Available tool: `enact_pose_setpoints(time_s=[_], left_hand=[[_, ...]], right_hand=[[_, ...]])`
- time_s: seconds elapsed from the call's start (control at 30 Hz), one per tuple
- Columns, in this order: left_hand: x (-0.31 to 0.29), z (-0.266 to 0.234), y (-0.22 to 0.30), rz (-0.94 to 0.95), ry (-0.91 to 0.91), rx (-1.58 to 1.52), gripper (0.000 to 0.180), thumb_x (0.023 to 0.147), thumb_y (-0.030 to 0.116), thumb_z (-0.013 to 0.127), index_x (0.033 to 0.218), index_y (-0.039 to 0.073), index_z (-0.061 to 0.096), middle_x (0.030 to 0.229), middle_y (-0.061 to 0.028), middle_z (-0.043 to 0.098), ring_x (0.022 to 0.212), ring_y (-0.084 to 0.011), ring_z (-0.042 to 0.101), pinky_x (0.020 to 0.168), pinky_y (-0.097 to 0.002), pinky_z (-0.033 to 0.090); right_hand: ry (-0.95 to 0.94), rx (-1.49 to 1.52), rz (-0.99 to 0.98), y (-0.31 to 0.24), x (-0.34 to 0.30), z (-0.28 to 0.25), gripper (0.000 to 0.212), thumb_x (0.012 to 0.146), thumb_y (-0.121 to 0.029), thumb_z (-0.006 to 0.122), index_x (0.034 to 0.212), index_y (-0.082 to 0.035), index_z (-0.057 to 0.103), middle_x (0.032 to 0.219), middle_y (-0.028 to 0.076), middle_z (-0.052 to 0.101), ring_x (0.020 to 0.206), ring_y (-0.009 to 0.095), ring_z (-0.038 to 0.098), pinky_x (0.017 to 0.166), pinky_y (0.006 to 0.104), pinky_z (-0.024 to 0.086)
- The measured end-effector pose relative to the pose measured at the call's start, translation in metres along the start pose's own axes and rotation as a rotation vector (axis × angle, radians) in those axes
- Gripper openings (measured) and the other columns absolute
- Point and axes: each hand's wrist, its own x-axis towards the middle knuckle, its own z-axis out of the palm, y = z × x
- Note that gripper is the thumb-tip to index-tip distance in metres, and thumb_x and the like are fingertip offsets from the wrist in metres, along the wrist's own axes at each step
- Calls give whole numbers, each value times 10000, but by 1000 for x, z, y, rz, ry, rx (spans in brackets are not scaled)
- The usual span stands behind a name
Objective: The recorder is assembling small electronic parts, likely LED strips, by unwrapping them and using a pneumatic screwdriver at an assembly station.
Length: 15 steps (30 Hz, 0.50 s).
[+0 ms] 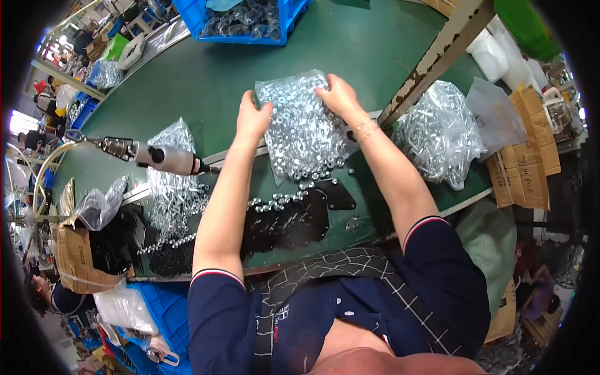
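A clear plastic bag of small shiny metal nuts (303,128) lies on the green table, its lower end open with loose nuts spilling out. My left hand (252,119) grips its left edge, thumb on the plastic and fingers along the outer side. At the upper right corner, my right hand (339,97) holds the bag with the thumb on top; part of its fingers is hidden. Below the bag, black flat metal plates (284,225) lie in an overlapping row, with nuts along their upper edge. A single black plate (340,195) sits to the right.
A power screwdriver (165,159) hangs at left above a bag of small metal parts (172,200). At right, a bag of long metal pieces (437,134) lies beyond a worn metal post (434,62). A blue bin (244,39) stands at the far edge, a cardboard box (78,256) at lower left.
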Motion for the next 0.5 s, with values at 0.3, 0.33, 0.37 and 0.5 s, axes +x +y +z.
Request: enact_pose_setpoints(time_s=[0.3, 0.33, 0.37, 0.5], left_hand=[[-241, -17, 47, 782, -626, 570, 328, 785, 187, 621, 1087, 61, 594, 1185, -108, 560, 1120, -254, 515, 975, -405, 380], [-243, -17, 40, 796, -603, 630, 349, 793, 222, 616, 1105, 68, 590, 1214, -94, 549, 1148, -244, 498, 995, -401, 362], [-246, -18, 35, 809, -577, 690, 371, 800, 257, 612, 1123, 74, 586, 1242, -80, 539, 1176, -233, 481, 1014, -397, 344], [-261, -27, 23, 777, -553, 722, 409, 810, 293, 584, 1146, 58, 579, 1283, -89, 512, 1223, -222, 438, 1048, -395, 295]], right_hand=[[-367, -82, -228, -36, -202, -91, 224, 713, -206, 679, 882, -82, 600, 961, 78, 584, 951, 281, 551, 730, 394, 481], [-289, -43, -274, -28, -208, -80, 229, 705, -202, 686, 882, -85, 601, 942, 72, 584, 942, 276, 551, 744, 390, 476], [-213, -3, -322, -20, -212, -71, 235, 697, -198, 692, 883, -88, 602, 922, 66, 584, 933, 271, 552, 757, 386, 471], [-108, -44, -476, -30, -212, -74, 256, 681, -188, 706, 895, -93, 602, 906, 52, 580, 923, 262, 547, 793, 377, 453]])
